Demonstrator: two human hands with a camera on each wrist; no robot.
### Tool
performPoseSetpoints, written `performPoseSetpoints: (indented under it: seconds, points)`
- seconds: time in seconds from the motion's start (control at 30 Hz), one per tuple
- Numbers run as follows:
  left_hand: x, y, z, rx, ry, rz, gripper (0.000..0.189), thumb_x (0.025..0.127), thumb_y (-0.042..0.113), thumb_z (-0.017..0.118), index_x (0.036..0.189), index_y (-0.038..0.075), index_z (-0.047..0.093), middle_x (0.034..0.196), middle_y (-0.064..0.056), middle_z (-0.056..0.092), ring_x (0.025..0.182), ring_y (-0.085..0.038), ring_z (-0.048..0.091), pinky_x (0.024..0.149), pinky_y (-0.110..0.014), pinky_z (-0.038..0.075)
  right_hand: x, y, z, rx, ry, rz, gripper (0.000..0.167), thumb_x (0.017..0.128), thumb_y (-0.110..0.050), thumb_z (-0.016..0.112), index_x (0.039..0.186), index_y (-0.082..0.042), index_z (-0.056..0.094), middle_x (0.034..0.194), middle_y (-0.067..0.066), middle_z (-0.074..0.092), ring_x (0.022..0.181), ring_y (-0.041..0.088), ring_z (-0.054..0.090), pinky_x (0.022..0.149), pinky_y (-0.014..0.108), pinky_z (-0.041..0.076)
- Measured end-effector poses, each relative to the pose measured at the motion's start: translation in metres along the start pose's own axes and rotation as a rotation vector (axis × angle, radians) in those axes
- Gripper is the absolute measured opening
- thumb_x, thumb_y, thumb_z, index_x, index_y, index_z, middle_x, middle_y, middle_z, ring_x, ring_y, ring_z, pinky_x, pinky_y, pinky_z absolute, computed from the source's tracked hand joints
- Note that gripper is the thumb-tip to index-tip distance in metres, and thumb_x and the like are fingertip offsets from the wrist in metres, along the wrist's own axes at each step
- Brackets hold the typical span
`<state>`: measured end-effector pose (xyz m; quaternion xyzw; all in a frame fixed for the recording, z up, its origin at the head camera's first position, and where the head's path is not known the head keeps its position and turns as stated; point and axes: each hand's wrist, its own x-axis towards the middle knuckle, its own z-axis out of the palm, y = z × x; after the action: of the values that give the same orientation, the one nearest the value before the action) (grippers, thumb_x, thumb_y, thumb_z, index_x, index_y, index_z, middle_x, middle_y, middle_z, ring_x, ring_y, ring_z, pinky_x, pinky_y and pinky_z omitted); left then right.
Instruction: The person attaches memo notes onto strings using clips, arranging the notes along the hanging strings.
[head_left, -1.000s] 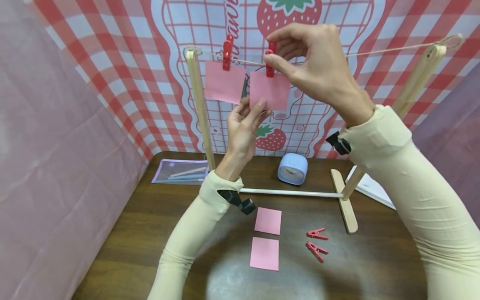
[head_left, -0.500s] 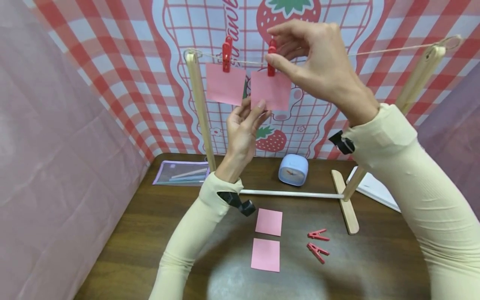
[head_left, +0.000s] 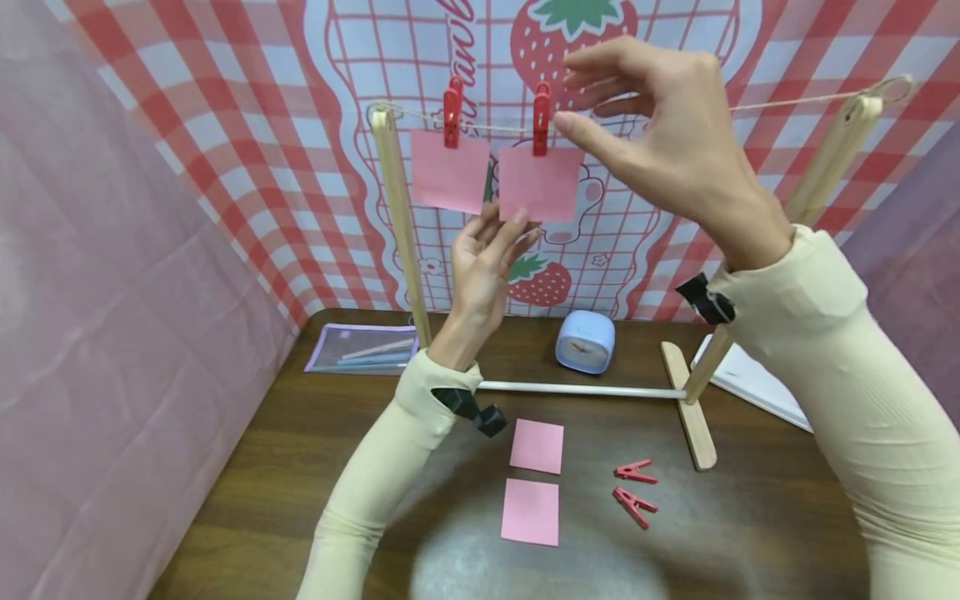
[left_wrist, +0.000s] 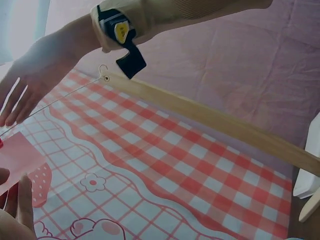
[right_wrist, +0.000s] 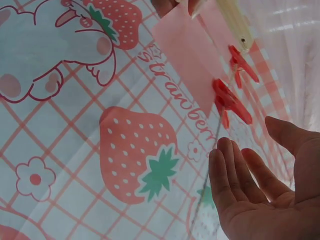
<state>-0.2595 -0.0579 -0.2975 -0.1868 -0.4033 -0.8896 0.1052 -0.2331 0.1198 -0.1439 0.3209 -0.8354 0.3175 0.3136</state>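
Note:
Two pink sticky notes hang from a string, each under a red clothespin. My left hand (head_left: 482, 271) pinches the lower edge of the right-hand note (head_left: 537, 185), thumb in front and fingers behind. A clothespin (head_left: 541, 121) bites this note and the string. Just right of it, my right hand (head_left: 675, 125) is spread apart from it, holding nothing; the right wrist view shows a gap between those fingers (right_wrist: 227, 165) and the clothespin (right_wrist: 231, 104). The left-hand note (head_left: 450, 172) hangs under its own clothespin (head_left: 452, 115).
Wooden posts (head_left: 397, 217) carry the string, joined low by a white rod (head_left: 581, 388). On the table lie two pink notes (head_left: 530, 512) and two red clothespins (head_left: 634, 507). A blue clock (head_left: 586, 342), a mesh pouch (head_left: 362, 348) and a white object (head_left: 753, 385) stand or lie farther back.
My right hand has let go of the clothespin and moved to the right, its fingers spreading. The left hand keeps its place at the note's lower edge.

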Motion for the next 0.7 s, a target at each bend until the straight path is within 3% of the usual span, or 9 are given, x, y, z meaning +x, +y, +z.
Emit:
performPoseSetpoints:
  seconds: [0.27, 0.43, 0.7]
  points:
    - [-0.005, -0.004, -0.01, 0.042, -0.041, -0.022, 0.026, 0.1, -0.006, 0.058, 0.113, 0.016, 0.062, 0.103, 0.001, 0.072, 0.094, -0.013, 0.075, 0.091, -0.028, 0.066, -0.02, 0.001, -0.014, 0.02, 0.061, -0.007, 0.042, 0.094, -0.021, 0.078, 0.134, -0.012, 0.069, 0.127, 0.004, 0.075, 0.101, -0.008, 0.067, 0.096, 0.012, 0.058]
    - [-0.008, -0.008, -0.019, 0.099, -0.081, -0.041, 0.026, 0.099, -0.005, 0.061, 0.121, 0.009, 0.062, 0.11, -0.001, 0.07, 0.101, -0.015, 0.074, 0.093, -0.03, 0.065, -0.034, 0.004, -0.018, 0.049, 0.072, -0.001, 0.043, 0.093, -0.018, 0.079, 0.134, -0.014, 0.069, 0.123, 0.005, 0.076, 0.1, -0.008, 0.067, 0.091, 0.009, 0.058]
    - [-0.019, -0.014, -0.031, 0.168, -0.104, -0.065, 0.033, 0.097, -0.006, 0.062, 0.128, 0.006, 0.059, 0.115, -0.003, 0.068, 0.1, -0.015, 0.074, 0.099, -0.038, 0.065, -0.061, 0.016, -0.013, 0.068, 0.007, -0.007, 0.046, 0.091, -0.011, 0.08, 0.136, -0.011, 0.068, 0.12, 0.005, 0.077, 0.095, -0.01, 0.067, 0.086, 0.006, 0.057]
